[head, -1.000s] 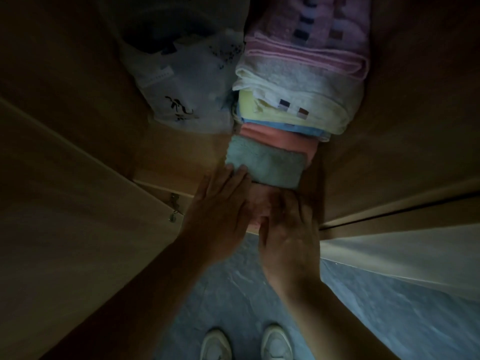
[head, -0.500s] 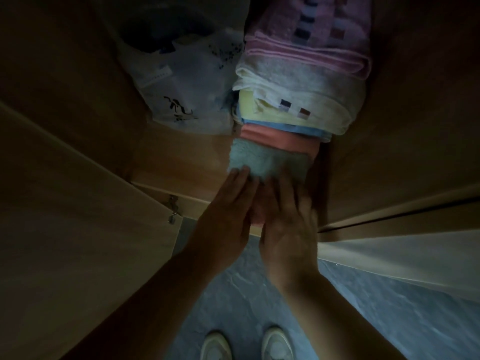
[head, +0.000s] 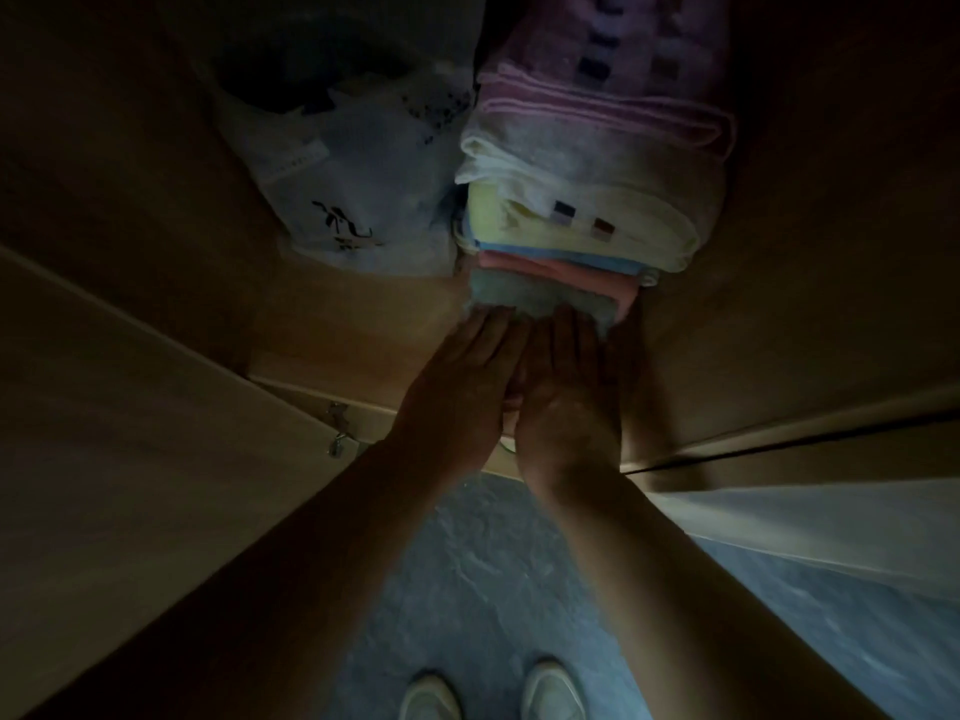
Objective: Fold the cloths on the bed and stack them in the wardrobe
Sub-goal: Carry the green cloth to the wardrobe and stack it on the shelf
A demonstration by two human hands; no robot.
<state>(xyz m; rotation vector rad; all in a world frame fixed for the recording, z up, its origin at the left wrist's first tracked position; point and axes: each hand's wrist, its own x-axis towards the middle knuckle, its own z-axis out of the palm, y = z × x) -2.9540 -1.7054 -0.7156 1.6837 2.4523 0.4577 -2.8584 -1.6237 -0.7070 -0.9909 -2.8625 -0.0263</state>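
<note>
A stack of folded cloths (head: 597, 168) lies in the dim wardrobe: purple-pink, white, pale yellow, blue and salmon layers. In front of them sits a folded pale green cloth (head: 524, 293), partly covered by my hands. My left hand (head: 462, 387) and my right hand (head: 566, 387) lie side by side with straight fingers, flat against that green cloth's near edge. A sliver of pink cloth (head: 514, 402) shows between my hands.
A white plastic bag (head: 358, 189) with dark print sits left of the stack on the wooden shelf (head: 353, 330). Wardrobe doors (head: 130, 459) open to both sides. My white shoes (head: 488, 693) stand on the grey floor below.
Both hands have moved forward, deeper into the wardrobe, pushing the green cloth back against the stack. Less of the green cloth shows now.
</note>
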